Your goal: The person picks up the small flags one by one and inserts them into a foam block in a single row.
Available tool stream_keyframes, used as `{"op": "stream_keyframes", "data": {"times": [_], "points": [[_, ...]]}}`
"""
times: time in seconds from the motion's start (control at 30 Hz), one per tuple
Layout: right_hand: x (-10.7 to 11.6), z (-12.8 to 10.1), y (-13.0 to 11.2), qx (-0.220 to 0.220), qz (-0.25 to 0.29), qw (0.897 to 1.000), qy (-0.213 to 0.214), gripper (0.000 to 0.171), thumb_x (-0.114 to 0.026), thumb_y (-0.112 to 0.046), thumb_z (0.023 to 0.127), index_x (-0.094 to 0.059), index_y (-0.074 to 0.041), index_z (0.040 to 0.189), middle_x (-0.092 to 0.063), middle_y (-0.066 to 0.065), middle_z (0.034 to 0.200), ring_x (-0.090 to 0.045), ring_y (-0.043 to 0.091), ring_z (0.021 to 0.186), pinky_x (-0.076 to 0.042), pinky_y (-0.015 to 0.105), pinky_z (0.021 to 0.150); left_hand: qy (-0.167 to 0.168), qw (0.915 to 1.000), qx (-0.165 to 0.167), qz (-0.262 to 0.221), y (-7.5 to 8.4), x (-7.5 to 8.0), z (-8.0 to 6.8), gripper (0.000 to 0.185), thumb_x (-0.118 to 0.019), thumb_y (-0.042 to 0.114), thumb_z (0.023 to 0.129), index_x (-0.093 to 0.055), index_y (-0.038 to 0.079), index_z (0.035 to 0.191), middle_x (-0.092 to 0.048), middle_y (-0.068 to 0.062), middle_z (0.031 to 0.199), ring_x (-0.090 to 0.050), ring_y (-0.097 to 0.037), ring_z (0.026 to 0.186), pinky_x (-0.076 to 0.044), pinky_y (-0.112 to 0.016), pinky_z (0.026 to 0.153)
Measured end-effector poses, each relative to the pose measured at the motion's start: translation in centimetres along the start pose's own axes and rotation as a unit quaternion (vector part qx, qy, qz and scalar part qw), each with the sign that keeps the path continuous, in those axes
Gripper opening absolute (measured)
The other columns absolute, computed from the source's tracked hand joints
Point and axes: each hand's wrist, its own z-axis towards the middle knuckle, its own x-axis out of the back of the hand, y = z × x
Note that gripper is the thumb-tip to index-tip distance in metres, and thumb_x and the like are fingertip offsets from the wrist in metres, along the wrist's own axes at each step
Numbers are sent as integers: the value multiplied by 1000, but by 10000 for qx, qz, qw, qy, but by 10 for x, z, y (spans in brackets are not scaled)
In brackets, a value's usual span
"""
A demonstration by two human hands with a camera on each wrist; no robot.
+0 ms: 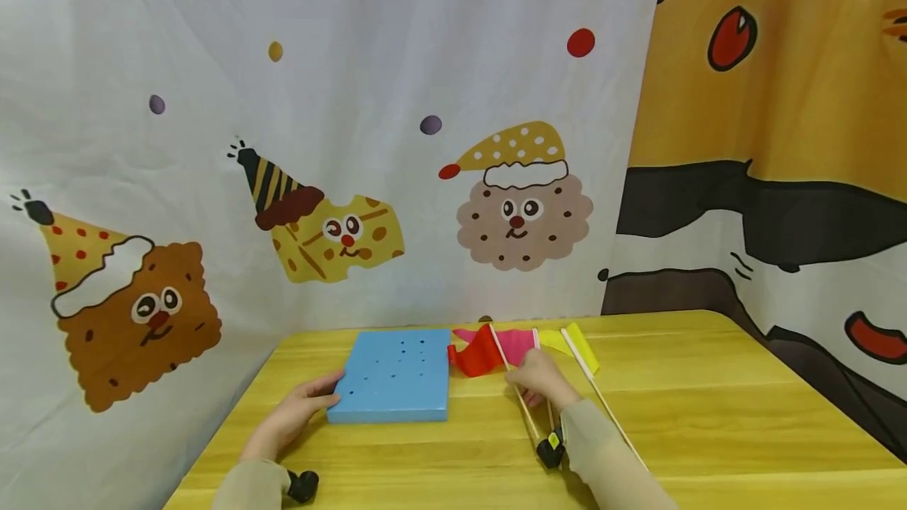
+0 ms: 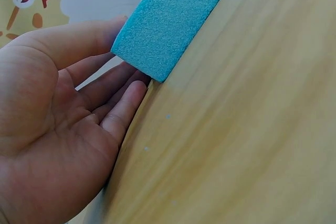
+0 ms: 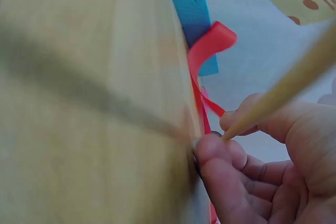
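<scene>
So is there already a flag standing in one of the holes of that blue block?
No: the blue foam block shows only bare holes, and the flags all lie flat on the table beside it.

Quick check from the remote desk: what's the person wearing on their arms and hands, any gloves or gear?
No gloves: the left hand and right hand are bare. Both forearms are in light beige long sleeves reaching the wrists. A small black device sits at each wrist, the left one plain black, the right one black with a small yellow mark. No cables show.
</scene>
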Motion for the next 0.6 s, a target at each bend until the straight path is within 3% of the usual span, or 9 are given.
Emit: {"op": "stream_keyframes", "data": {"times": [0.17, 0.37, 0.6], "points": [[5, 4, 3, -172, 422, 9989, -88, 32, -68, -9, 80, -49, -8, 55, -56, 4, 51, -57, 16, 39, -52, 34, 40, -24, 10000, -8, -8, 0, 2, 1, 63, -60, 17, 97, -33, -3, 149, -23, -28, 153, -18, -44, 141, -19, -58, 112], [11, 6, 6, -428, 1103, 9921, -411, 13, -66, -9, 83, -60, 1, 77, -62, 9, 59, -58, 15, 45, -50, 27, 41, -61, 10000, -25, -24, 2, 2, 1, 63, -61, 17, 97, -32, -2, 150, -22, -27, 154, -17, -44, 142, -19, -58, 112], [13, 8, 10, -554, 1478, 9845, -767, 27, -65, -14, 87, -62, 7, 103, -67, 12, 68, -53, 11, 46, -47, 23, 43, 35, 10000, -67, 29, 0, 1, 0, 62, -61, 16, 96, -34, -1, 149, -24, -26, 154, -18, -42, 142, -20, -56, 113]]}}
